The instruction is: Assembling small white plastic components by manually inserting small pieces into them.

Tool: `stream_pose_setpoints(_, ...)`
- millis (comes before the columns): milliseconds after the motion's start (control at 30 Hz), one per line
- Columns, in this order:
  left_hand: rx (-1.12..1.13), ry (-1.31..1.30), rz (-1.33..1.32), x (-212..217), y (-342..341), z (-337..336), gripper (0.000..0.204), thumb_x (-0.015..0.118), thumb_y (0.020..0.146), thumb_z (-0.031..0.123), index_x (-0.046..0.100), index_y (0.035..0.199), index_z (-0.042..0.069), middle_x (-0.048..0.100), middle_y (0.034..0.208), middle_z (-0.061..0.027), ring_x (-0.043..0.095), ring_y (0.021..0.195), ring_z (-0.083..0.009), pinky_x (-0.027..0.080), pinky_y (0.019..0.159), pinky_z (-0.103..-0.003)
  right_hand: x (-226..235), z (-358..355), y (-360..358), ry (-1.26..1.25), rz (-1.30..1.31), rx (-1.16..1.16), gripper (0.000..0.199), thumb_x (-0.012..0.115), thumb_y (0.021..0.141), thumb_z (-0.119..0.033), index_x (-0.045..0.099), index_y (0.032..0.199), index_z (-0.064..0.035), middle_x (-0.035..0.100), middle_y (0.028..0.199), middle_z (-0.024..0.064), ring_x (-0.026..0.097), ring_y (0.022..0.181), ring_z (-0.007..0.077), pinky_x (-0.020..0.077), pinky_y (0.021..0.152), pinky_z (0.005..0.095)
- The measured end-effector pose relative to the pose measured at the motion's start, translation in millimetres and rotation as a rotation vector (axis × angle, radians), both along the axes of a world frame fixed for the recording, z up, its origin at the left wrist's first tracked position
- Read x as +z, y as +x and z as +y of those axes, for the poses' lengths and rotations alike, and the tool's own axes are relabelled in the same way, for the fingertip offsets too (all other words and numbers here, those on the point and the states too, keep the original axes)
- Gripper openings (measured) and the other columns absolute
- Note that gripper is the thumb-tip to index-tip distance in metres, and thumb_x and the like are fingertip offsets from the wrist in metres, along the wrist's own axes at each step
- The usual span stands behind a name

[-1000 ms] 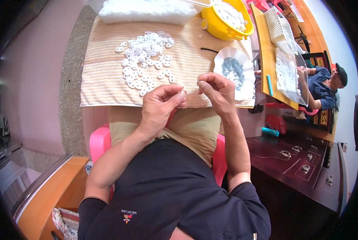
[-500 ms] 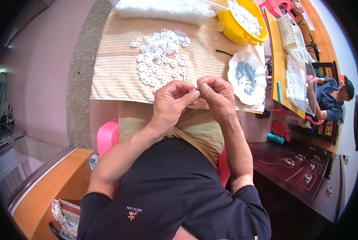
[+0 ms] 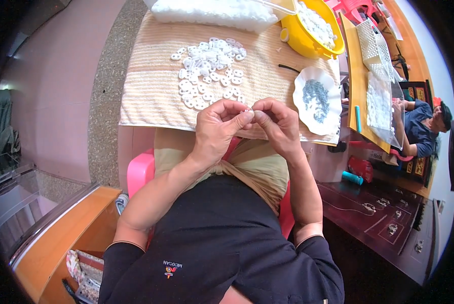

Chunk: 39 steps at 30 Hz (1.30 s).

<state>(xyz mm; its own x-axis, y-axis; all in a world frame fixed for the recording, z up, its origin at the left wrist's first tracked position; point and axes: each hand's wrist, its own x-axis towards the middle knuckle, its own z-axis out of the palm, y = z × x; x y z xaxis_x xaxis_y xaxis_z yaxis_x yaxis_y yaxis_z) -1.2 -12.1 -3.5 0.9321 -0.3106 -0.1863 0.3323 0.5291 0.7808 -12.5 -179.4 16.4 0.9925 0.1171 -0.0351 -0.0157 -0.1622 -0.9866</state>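
My left hand [image 3: 219, 129] and my right hand [image 3: 277, 124] meet fingertip to fingertip over the near edge of the striped cloth [image 3: 151, 86]. Between the thumbs and forefingers they pinch one small white plastic piece [image 3: 249, 111], mostly hidden by the fingers. Just beyond the hands lies a loose pile of several white oval plastic pieces [image 3: 206, 71] on the cloth. To the right of my right hand sits a white paper plate [image 3: 300, 101] holding a heap of small dark metal bits [image 3: 315, 99].
A yellow bowl [image 3: 300, 38] of white pieces and a white bag [image 3: 212, 10] stand at the far edge. A wooden board [image 3: 356, 76] with a white basket [image 3: 371, 43] lies right; another person [image 3: 419, 129] sits beyond. Pink stool [image 3: 138, 175] under me, dark carved furniture [image 3: 384, 223] right.
The view has shifted so the cloth and hands sit lower and more central. My hands have closed together from slightly apart and stay pinched on the small piece.
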Motion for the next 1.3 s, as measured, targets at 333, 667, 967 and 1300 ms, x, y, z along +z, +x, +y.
stream_pose_setpoints(333,-0.08,-0.004,0.062,5.6,1.5,3.8,0.011,0.068,0.088,0.01,0.063,0.091,0.0,0.066,0.08,-0.0051,0.062,0.07,-0.0082,0.053,0.067,-0.022,14.6,-0.2,0.7,-0.337,-0.353,0.068,0.011,0.064,0.082,0.007,0.061,0.092,0.0025,0.061,0.085,0.0082,0.059,0.076,0.0137,0.0475,0.066,0.0247)
stream_pose_setpoints(667,-0.059,-0.032,0.093,4.3,3.0,5.2,0.01,0.067,0.087,0.007,0.062,0.092,0.0,0.065,0.078,-0.0054,0.062,0.068,-0.0093,0.054,0.066,-0.023,3.4,0.0,0.6,-0.206,-0.355,0.06,0.013,0.064,0.081,0.01,0.062,0.092,0.0032,0.062,0.088,0.0078,0.06,0.079,0.0134,0.0481,0.065,0.0244)
stream_pose_setpoints(967,0.014,0.018,0.033,8.6,3.3,-0.6,0.011,0.067,0.087,0.006,0.061,0.092,-0.001,0.065,0.079,-0.006,0.063,0.069,-0.01,0.053,0.065,-0.023,1.3,4.4,-5.7,-0.177,-0.202,-0.092,0.01,0.063,0.086,0.006,0.062,0.095,0.0026,0.064,0.086,0.0051,0.061,0.078,0.0087,0.0481,0.068,0.0207)
stream_pose_setpoints(1300,0.07,0.408,-0.279,14.6,20.9,-8.6,0.008,0.067,0.085,0.006,0.065,0.088,-0.001,0.067,0.075,-0.0047,0.063,0.068,-0.0089,0.05,0.061,-0.023,1.5,-8.9,-0.9,0.125,-0.117,-0.208,0.008,0.059,0.091,0.002,0.057,0.098,0.0059,0.063,0.087,0.008,0.066,0.082,0.016,0.0557,0.079,0.0282)
